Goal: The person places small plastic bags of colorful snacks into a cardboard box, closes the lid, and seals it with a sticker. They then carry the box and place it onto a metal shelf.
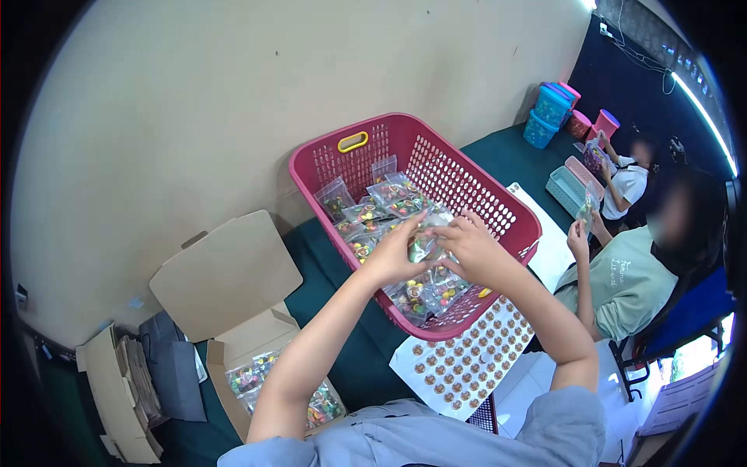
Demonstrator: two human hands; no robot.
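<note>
Over a maroon plastic basket [510, 206], my left hand [395, 253] and my right hand [473, 247] come together around a small clear plastic bag [422, 246]. Colourful pieces that look like sweets show through it. The fingers of both hands are curled on its sides, and they partly cover it. Many similar filled bags [408, 300] lie heaped inside the basket beneath my hands. The basket has perforated walls and a yellow-edged handle slot [352, 142].
An opened cardboard box [226, 284] with more filled bags stands at lower left. A white sheet of round stickers [459, 373] lies beside the basket on the green tablecloth [498, 148]. Two people sit at right, handling bags; coloured tubs [548, 117] stand behind.
</note>
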